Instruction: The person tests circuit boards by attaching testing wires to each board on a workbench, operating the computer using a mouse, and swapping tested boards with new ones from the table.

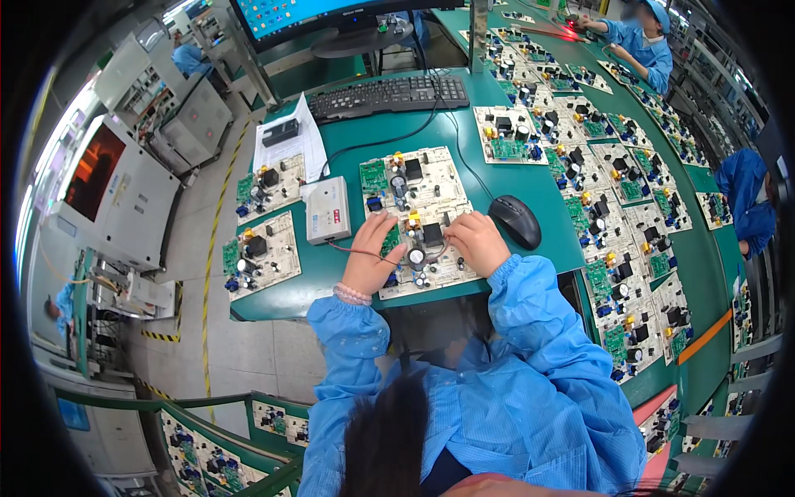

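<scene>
Blue sleeves [538, 306] below a fragile-looking circuit board [443, 271], best edge-held; what half-curled left grip [368, 261] and right grip [480, 244] hold cannot be told.

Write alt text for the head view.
A bare left hand and bare right hand, both blue-sleeved, are at opposite sides of a cream rectangular circuit board on a green table. A white rectangular box sits to the left, a rounded black mouse to the right, and many similar boards lie farther right.
</scene>
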